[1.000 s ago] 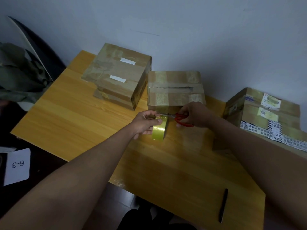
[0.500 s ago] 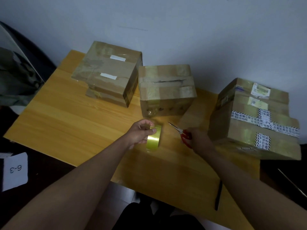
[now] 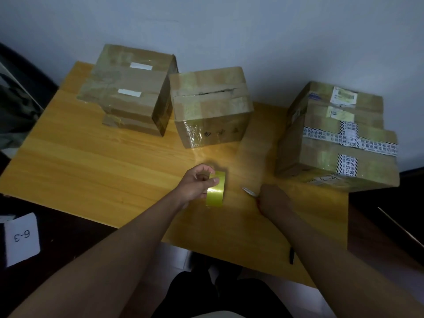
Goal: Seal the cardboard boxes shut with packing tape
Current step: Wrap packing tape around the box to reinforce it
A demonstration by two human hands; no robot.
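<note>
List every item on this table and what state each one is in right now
left hand: grips the tape roll
tape roll: on edge, held
right hand: holds the scissors
scissors: blades closed
middle box: top seam gaping
left box: taped shut
right box: taped shut
pen: lying flat

The scene is dim and muddy, with a faint glare patch on the wooden table [image 3: 91,171] and a bright streak on the yellow tape roll [image 3: 215,189]. Wide-angle bending curves the frame edges, corners fall to near black, and the right-hand taped box [image 3: 339,143] looks slightly smeared
</note>
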